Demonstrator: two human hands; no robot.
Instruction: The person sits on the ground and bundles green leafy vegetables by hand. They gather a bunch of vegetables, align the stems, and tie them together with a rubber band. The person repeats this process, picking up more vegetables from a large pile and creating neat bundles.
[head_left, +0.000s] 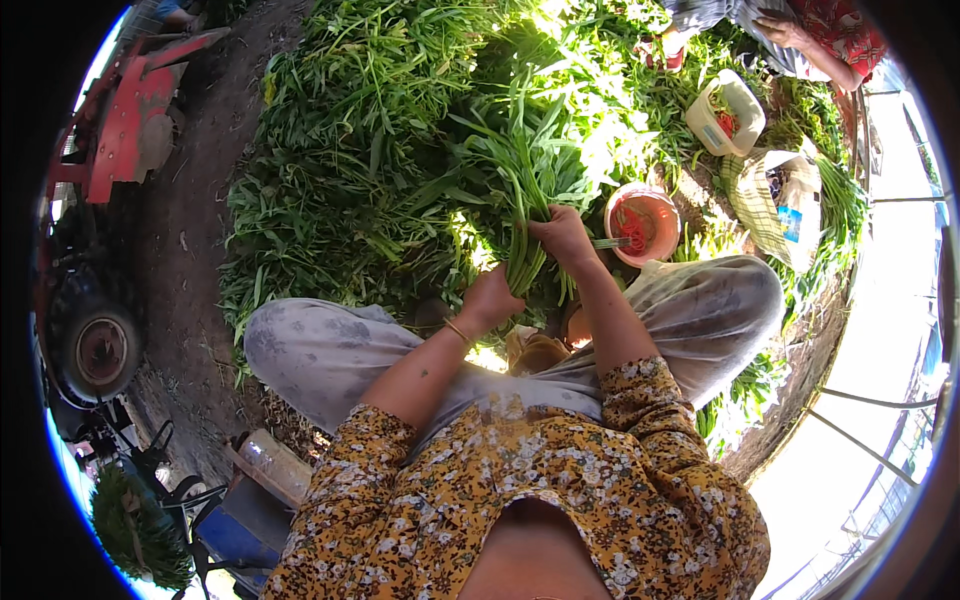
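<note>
My left hand (491, 300) is closed around the lower stems of a bunch of leafy greens (529, 172), between my knees. Higher up the same stems, on their right side, is my right hand (559, 232), its fingers wrapped against them. A thin, ribbed handle of some tool sticks out to the right of my right wrist; what it belongs to is hidden. Beside it stands a pink bucket (670, 244) with red bands or ties (632, 227) inside. The bunch's leaves spread away from me over a large heap of the same greens (360, 150).
A cream plastic container (705, 124) and a checked woven bag (750, 202) lie at the right. Another person's hand (780, 30) is at the upper right. Red machinery (120, 127) and a wheel (97, 352) stand at the left, by a blue container (244, 517).
</note>
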